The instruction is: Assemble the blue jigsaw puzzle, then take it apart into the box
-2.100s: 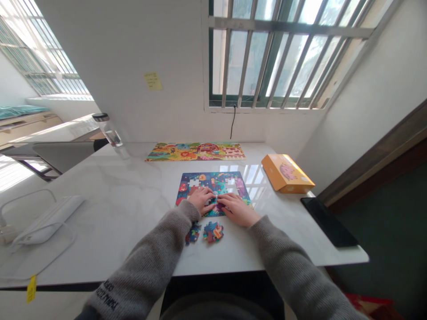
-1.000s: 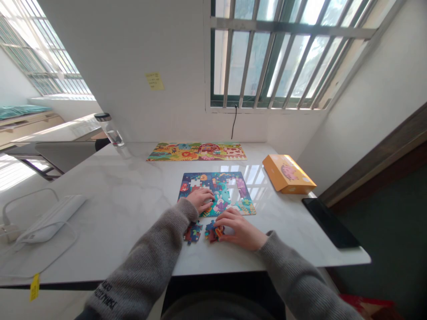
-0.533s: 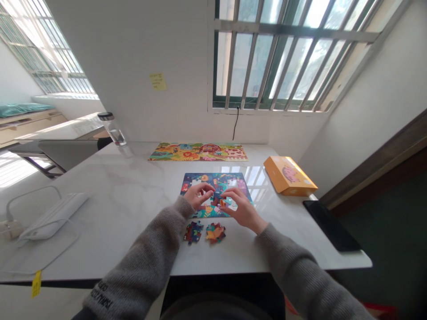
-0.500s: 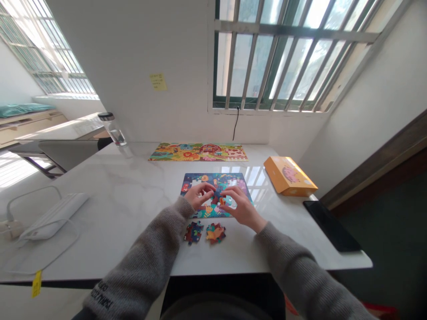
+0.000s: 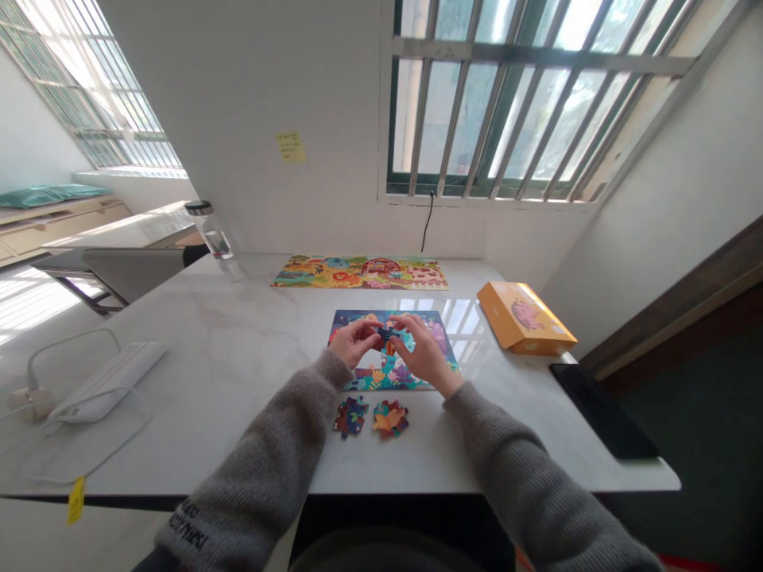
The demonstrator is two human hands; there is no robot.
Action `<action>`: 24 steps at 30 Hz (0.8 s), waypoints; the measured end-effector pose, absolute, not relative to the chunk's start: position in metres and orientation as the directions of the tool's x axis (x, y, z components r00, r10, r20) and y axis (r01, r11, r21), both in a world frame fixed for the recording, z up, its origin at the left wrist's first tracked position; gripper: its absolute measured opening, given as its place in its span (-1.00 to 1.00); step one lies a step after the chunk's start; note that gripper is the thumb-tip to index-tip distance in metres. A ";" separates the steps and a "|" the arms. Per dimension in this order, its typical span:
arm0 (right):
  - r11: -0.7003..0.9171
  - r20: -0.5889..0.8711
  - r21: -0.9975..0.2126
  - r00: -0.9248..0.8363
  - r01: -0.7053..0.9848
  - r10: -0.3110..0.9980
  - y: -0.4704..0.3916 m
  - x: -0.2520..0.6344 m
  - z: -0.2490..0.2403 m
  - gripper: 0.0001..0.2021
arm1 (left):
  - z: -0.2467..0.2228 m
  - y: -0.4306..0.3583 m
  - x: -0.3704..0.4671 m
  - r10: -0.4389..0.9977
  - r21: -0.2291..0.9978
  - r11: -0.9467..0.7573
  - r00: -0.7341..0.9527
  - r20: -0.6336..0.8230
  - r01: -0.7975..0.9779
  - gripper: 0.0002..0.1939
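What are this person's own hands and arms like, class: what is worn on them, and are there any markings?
The left hand and right hand are bare, without gloves. Both arms wear long, grey-brown, knit-looking sleeves reaching the wrists. Dark lettering marks the left sleeve; I cannot read it reliably.

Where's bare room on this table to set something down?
Roomiest: between the white corded device and the left sleeve. Another patch lies between the puzzle board and orange box. Crowded: around the board, with loose pieces, left hand and right hand.
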State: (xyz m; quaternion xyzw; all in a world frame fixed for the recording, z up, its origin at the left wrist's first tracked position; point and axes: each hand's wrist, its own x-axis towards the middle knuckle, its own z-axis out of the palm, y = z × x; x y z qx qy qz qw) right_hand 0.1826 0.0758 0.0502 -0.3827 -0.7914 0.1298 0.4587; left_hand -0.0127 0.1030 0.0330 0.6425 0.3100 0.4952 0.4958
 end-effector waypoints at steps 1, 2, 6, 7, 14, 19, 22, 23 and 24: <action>0.652 0.608 -0.593 -0.269 0.473 0.747 0.078 0.183 0.047 -0.65 | 0.032 0.103 -0.012 0.884 0.944 -0.316 0.333 0.328 -0.091 -0.55; 0.632 0.586 -0.624 -0.260 0.460 0.768 0.080 0.184 0.044 -0.65 | 0.031 0.103 -0.012 0.879 0.944 -0.318 0.346 0.327 -0.086 -0.55; 0.580 0.509 -0.720 -0.279 0.381 0.814 0.080 0.186 0.033 -0.64 | 0.026 0.104 -0.011 0.878 0.931 -0.360 0.315 0.359 -0.059 -0.58; 0.573 0.494 -0.735 -0.292 0.362 0.819 0.078 0.186 0.031 -0.62 | 0.024 0.104 -0.012 0.881 0.926 -0.376 0.292 0.372 -0.046 -0.59; 0.505 0.431 -0.797 -0.276 0.330 0.859 0.067 0.182 0.028 -0.65 | 0.026 0.103 -0.014 0.811 0.791 -0.576 0.260 0.524 0.204 -0.75; 0.444 0.401 -0.848 -0.198 0.290 0.894 0.072 0.188 0.026 -0.66 | 0.032 0.103 -0.022 0.585 0.426 -0.803 0.418 0.694 0.416 -0.73; 0.400 0.361 -0.886 -0.192 0.234 0.912 0.075 0.192 0.023 -0.63 | 0.031 0.105 -0.024 0.529 0.306 -0.833 0.504 0.683 0.460 -0.72; 0.391 0.352 -0.894 -0.197 0.217 0.915 0.076 0.193 0.023 -0.62 | 0.031 0.105 -0.024 0.531 0.294 -0.832 0.519 0.670 0.471 -0.73; 0.384 0.345 -0.901 -0.202 0.203 0.917 0.076 0.193 0.023 -0.62 | 0.030 0.105 -0.024 0.537 0.290 -0.828 0.528 0.658 0.480 -0.74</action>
